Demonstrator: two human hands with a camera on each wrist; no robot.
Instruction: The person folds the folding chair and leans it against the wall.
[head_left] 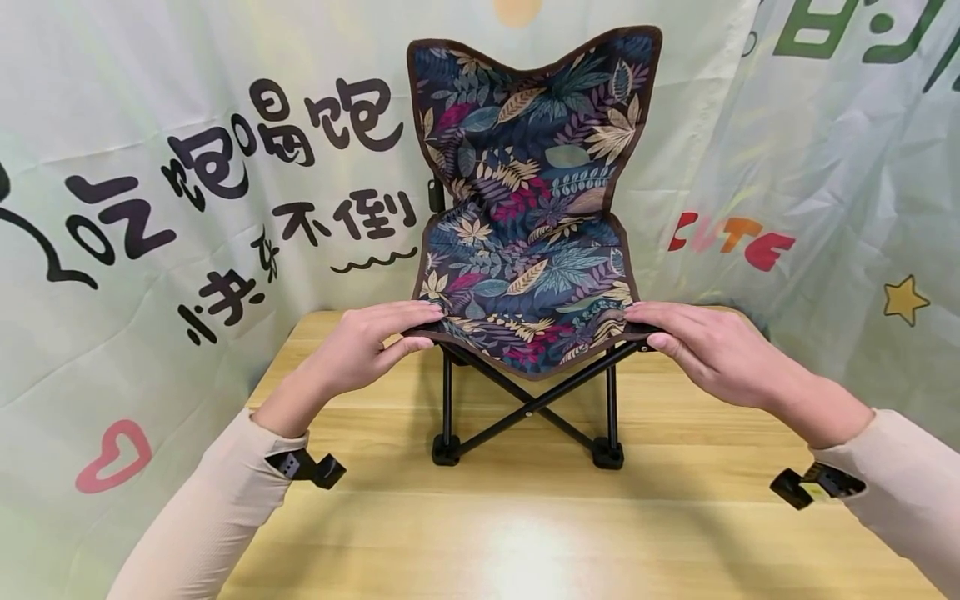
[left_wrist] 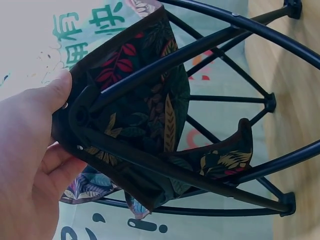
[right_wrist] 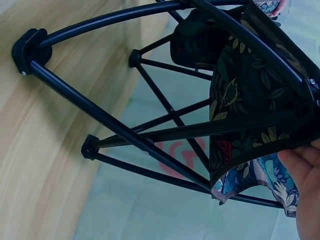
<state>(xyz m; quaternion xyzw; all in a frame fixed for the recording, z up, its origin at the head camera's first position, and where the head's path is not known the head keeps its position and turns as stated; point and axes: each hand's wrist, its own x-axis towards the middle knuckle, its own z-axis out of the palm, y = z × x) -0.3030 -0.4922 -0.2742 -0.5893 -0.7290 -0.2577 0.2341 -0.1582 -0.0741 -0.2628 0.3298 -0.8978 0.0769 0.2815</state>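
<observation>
A small folding chair (head_left: 532,275) with dark leaf-print fabric and a black tube frame stands unfolded, its feet on the wooden table. My left hand (head_left: 367,340) grips the front left corner of the seat, fingers on top and thumb at the edge. The front right corner is held the same way by my right hand (head_left: 712,350). From below, the left wrist view shows a black corner joint (left_wrist: 80,112) between thumb and fingers. In the right wrist view, fingertips of the right hand (right_wrist: 307,175) press at the brown fabric edging near the other corner.
The wooden table (head_left: 525,517) carries the chair. Pale printed cloth (head_left: 187,83) with lettering hangs behind it and along both sides. A black wrist mount (head_left: 307,468) sits on the left sleeve, another mount (head_left: 817,485) on the right.
</observation>
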